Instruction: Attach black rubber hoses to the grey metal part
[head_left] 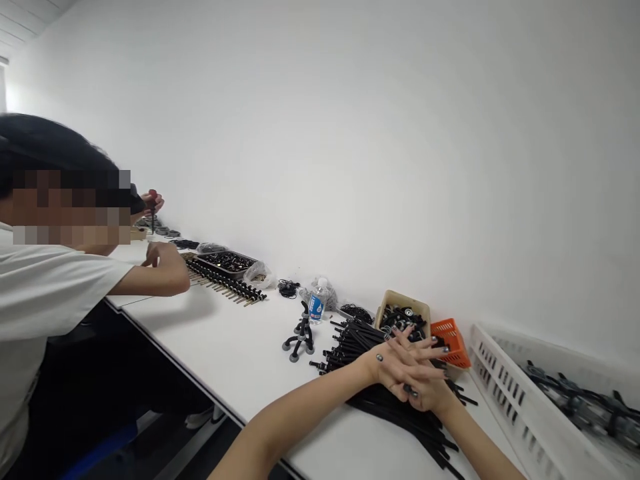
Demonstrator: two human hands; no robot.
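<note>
My left hand lies across my right hand above a pile of black rods on the white table. The left fingers are spread and point right, with dark painted nails. Most of my right hand is covered by the left, so I cannot tell whether it holds anything. Both hands hover at or just on the rod pile, in front of a tan box of black parts and a small orange basket.
A white slatted crate with dark parts stands at the right. A grey flexible tripod and a water bottle stand left of the rods. Farther left a co-worker's arm rests by a row of rods and a parts tray.
</note>
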